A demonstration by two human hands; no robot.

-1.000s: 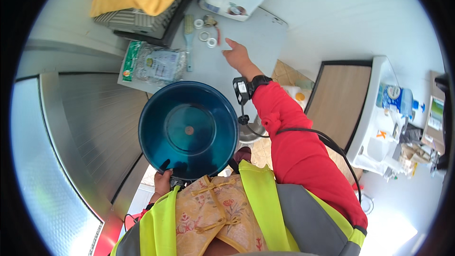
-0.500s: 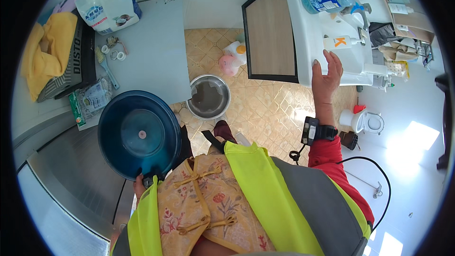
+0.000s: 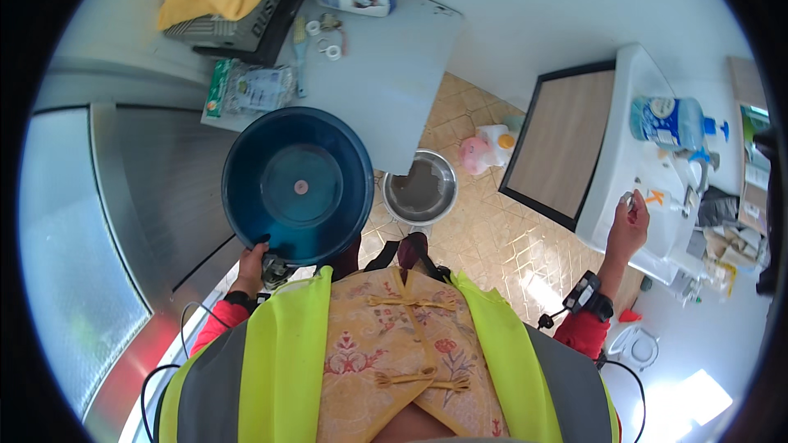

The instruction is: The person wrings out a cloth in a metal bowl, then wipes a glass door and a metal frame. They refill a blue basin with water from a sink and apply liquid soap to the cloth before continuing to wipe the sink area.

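Step in hand: from where I stand it looks like fetching something at the white sink (image 3: 624,115) while the blue basin (image 3: 297,187) is carried along; the person stands between the grey table (image 3: 394,74) and the sink, one arm out to each side.
Left hand: the left hand (image 3: 256,261) grips the near rim of the blue basin, fingers curled shut round the edge, thumb side hard to make out.
Blue basin: held roughly level, out in front of the chest, hanging over the edge of the metal counter (image 3: 156,189) and just beside the corner of the grey table; it looks empty, with a small round mark at its centre.
Right hand: the right hand (image 3: 629,226) is stretched out to the sink's edge, fingers loosely bent round something small and pale; I cannot tell just what it is, nor how firm the hold.
Near the right hand: a blue-capped bottle (image 3: 671,121) stands further back on the sink.
On the floor: a steel bowl (image 3: 420,189) sits under the table corner.
Next move calls for: a steady one-handed hold on the basin, I judge, since its weight hangs from one rim.
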